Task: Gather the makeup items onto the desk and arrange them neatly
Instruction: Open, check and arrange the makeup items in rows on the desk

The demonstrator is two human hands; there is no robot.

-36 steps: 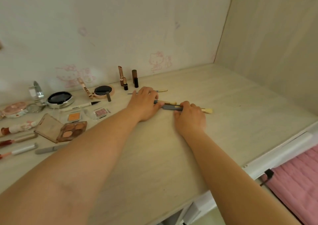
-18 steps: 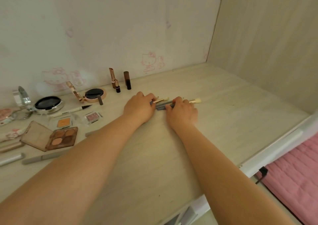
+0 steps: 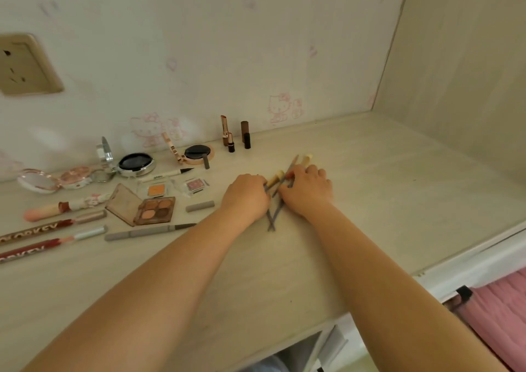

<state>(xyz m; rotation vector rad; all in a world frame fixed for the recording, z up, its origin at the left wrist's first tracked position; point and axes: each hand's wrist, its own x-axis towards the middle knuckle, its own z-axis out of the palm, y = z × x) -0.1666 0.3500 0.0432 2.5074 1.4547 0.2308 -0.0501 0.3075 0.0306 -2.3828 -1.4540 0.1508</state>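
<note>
Both hands lie on the desk point(image 3: 384, 200), the left hand point(image 3: 246, 196) and right hand point(image 3: 307, 190) curled on a small bundle of grey-handled makeup brushes point(image 3: 274, 200), whose handles seem to cross between the wrists. An open eyeshadow palette point(image 3: 155, 210), compacts, lipsticks point(image 3: 236, 135) and pencils lie to the left.

wall socket point(image 3: 27, 65) on cartoon-cat wallpaper point(image 3: 284, 108), pink bedding point(image 3: 501, 314) at lower right

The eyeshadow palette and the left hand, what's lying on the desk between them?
In the head view, a short grey cap lies on the desk between the open eyeshadow palette and the left hand, touching neither.
</note>
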